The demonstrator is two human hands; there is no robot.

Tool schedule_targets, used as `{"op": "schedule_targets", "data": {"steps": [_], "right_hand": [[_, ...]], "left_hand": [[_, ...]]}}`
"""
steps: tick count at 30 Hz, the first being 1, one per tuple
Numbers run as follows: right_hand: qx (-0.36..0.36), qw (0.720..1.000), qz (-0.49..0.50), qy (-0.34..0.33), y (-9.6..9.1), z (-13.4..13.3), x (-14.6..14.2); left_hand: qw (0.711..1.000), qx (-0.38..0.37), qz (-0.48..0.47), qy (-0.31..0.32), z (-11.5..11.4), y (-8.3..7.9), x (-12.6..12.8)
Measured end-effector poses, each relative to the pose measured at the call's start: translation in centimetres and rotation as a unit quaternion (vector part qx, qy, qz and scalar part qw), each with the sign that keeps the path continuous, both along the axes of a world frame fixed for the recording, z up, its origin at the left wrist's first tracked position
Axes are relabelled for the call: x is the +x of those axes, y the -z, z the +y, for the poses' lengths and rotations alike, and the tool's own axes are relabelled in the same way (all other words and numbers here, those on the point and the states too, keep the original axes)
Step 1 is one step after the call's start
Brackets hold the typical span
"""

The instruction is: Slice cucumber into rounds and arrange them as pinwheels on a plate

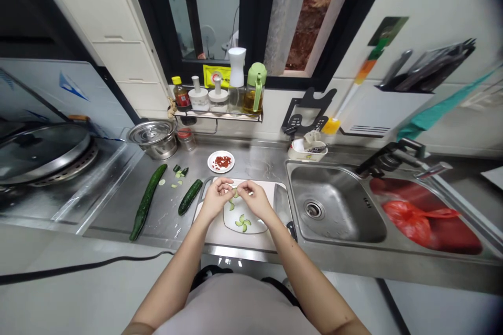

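My left hand (216,198) and my right hand (255,200) meet over a pale plate (255,227), fingertips pinched around a thin cucumber slice (236,193). The fingers partly cover the slice. Just below it on the plate are a few more cucumber pieces (231,204). Nearer to me, a pinwheel of green-edged cucumber slices (242,223) lies flat. The plate rests on a light cutting board (220,238). Along the board's right side lies a wide-bladed knife (281,204) with a dark handle. To the left of the board is a cut cucumber (190,197).
A long whole cucumber (148,203) and small cucumber scraps (178,172) lie further left. Behind the board stands a white dish of chopped red bits (221,162). The sink (338,204) is at the right; a steel pot (154,138) and a lidded pan (43,154) are at the left.
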State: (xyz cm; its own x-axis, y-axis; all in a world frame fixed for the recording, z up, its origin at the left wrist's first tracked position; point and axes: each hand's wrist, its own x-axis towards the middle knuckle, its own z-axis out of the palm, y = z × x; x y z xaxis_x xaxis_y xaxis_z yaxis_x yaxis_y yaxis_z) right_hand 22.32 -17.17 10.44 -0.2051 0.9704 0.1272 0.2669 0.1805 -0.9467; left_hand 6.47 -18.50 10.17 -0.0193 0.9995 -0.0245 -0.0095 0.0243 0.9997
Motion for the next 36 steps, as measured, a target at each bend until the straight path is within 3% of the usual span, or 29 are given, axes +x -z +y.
{"op": "schedule_targets", "data": {"steps": [4, 7, 9, 12, 15, 26, 36], "right_hand": [[-0.006, 1.0, 0.015, -0.018, -0.1, -0.2, 0.1], [0.013, 1.0, 0.016, -0.002, -0.1, -0.3, 0.3], [0.029, 0.999, 0.013, 0.005, -0.2, -0.3, 0.4], [0.055, 0.998, -0.004, 0.003, -0.5, -0.5, 0.6], [0.087, 0.996, -0.032, -0.004, -0.6, -0.7, 0.6], [0.099, 0.995, -0.031, -0.002, -0.2, -0.9, 0.3], [-0.007, 0.999, 0.038, -0.004, 0.5, -0.2, -0.1]], "left_hand": [[1.0, 0.008, -0.004, 0.01, -0.3, -0.1, 0.0], [0.999, -0.014, -0.021, -0.025, -0.6, -0.2, 0.2], [0.996, -0.068, -0.045, -0.026, -0.8, -0.3, 0.3], [0.978, -0.168, -0.122, 0.02, -1.1, -0.9, 0.4], [0.961, -0.205, -0.184, 0.03, -1.2, -1.6, 0.5], [0.97, -0.153, -0.186, -0.022, -1.1, -2.3, 0.8], [0.986, -0.082, -0.144, -0.036, -0.7, -1.8, 0.9]]}}
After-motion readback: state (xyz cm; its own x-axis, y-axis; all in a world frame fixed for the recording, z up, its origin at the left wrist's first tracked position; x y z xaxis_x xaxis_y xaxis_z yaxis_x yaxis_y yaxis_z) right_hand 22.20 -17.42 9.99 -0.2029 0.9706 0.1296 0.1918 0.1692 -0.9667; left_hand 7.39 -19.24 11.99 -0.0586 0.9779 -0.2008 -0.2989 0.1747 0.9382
